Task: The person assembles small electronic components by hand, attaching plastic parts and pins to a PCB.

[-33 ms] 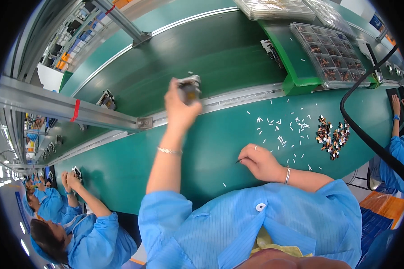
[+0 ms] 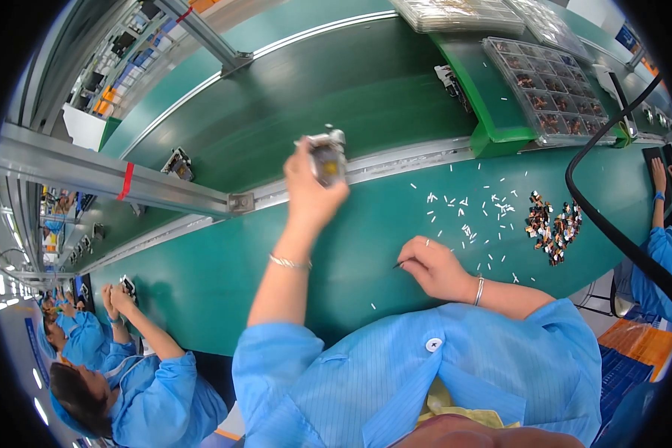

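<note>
My left hand (image 2: 313, 187) is closed around a small whitish device housing (image 2: 327, 160) with a dark middle and a yellowish patch. It holds the housing up near the metal rail between the belt and the bench, and both are slightly blurred. Low over the green bench, my right hand (image 2: 431, 267) is pinched on a thin dark pointed tool (image 2: 398, 266). Only the tool's tip shows; the rest is hidden in the fingers. Small white strips (image 2: 467, 233) lie scattered beyond that hand, beside a pile of small parts with orange and black bits (image 2: 551, 228).
A clear compartment tray (image 2: 549, 89) of parts sits on a green-edged stand (image 2: 500, 134). Similar housings lie on the belt at left (image 2: 178, 166) and right (image 2: 452, 84). A black cable (image 2: 575, 175) arcs at right. A metal post (image 2: 75, 160) stands left. Co-workers sit on both sides.
My left hand has shifted slightly right and nearer to me with the housing. My right hand has hardly moved.
</note>
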Motion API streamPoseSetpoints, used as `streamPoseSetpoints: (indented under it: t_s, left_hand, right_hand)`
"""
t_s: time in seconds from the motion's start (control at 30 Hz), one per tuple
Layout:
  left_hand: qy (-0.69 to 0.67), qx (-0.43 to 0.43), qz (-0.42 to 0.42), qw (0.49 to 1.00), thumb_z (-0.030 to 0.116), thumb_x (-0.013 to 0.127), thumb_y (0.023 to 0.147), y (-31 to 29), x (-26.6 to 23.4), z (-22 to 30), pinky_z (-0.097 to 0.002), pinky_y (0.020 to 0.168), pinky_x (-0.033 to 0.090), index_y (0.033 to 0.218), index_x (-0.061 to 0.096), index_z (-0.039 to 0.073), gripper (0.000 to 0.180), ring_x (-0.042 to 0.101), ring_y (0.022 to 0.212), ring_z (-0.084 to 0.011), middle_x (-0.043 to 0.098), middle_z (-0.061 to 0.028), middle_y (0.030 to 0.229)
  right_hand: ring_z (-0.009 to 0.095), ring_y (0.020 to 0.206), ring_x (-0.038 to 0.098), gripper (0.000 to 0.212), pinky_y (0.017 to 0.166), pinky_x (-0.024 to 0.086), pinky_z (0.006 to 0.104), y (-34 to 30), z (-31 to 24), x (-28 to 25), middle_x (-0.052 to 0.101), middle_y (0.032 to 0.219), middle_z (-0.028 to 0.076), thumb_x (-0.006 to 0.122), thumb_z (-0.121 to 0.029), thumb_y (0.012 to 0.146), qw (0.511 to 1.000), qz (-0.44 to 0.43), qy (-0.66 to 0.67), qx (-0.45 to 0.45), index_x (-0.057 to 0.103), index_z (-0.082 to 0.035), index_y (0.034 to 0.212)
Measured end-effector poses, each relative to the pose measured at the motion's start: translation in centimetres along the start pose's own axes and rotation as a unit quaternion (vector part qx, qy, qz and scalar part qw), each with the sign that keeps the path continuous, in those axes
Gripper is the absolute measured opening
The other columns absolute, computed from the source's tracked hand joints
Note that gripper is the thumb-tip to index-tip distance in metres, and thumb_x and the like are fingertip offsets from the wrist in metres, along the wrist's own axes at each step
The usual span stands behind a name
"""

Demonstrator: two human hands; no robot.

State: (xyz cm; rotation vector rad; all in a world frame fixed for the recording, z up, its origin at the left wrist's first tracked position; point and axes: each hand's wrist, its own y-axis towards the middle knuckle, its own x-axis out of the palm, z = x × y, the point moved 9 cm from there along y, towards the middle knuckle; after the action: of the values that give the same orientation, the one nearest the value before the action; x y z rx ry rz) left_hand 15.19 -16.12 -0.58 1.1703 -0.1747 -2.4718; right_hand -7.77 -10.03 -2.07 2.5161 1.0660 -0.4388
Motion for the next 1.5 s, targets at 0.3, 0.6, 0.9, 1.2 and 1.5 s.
streamPoseSetpoints:
  t_s: [0.3,0.6,0.9,1.2,1.5]
  left_hand:
    - [-0.084,-0.011,-0.066,0.994,0.009,0.080,0.072,-10.9,1.9,7.6,-0.0359,0.091,0.049,0.150,0.020,0.008,0.098,0.043,0.124,-0.0319,0.021,-0.0201,0.148]
    - [-0.262,0.001,-0.078,0.962,-0.004,0.064,0.083,-9.4,4.4,6.6,-0.0368,0.098,0.049,0.145,0.031,0.006,0.071,0.047,0.129,-0.0279,0.027,-0.0174,0.153]
    - [-0.288,0.007,-0.082,0.954,-0.002,0.060,0.087,-9.4,4.9,5.8,-0.0316,0.093,0.047,0.141,0.039,0.008,0.058,0.053,0.120,-0.0222,0.036,-0.0147,0.148]
    - [-0.268,0.000,-0.063,0.961,0.002,0.063,0.083,-10.0,5.2,5.7,-0.0306,0.088,0.047,0.140,0.043,0.011,0.061,0.052,0.115,-0.0208,0.042,-0.0111,0.144]
    - [-0.258,-0.029,-0.042,0.965,0.003,0.065,0.081,-9.8,5.3,5.7,-0.0294,0.086,0.047,0.135,0.049,0.011,0.057,0.055,0.105,-0.0182,0.050,-0.0083,0.134]
  right_hand:
    - [0.030,0.099,0.057,0.012,0.088,0.046,0.0362,-0.9,-0.1,-5.7,0.057,0.107,0.015,0.062,0.002,0.083,0.974,0.224,-0.029,0.015,0.058,-0.004,0.093]
    - [0.030,0.113,0.053,0.012,0.095,0.043,0.0386,2.6,-1.6,-6.3,0.057,0.123,0.012,0.063,0.002,0.082,0.990,0.127,-0.064,-0.015,0.058,-0.004,0.091]
    - [0.031,0.114,0.049,0.014,0.095,0.043,0.0403,3.0,-2.0,-5.5,0.058,0.114,0.009,0.066,0.000,0.079,0.983,0.124,-0.132,-0.003,0.058,-0.005,0.089]
    - [0.034,0.112,0.049,0.014,0.094,0.042,0.0422,3.6,-2.4,-4.7,0.057,0.111,0.011,0.066,0.001,0.077,0.973,0.135,-0.186,-0.012,0.060,-0.005,0.089]
    - [0.034,0.109,0.049,0.016,0.092,0.043,0.0420,3.6,-2.7,-4.3,0.057,0.109,0.010,0.067,0.001,0.077,0.962,0.158,-0.218,-0.036,0.060,-0.005,0.090]
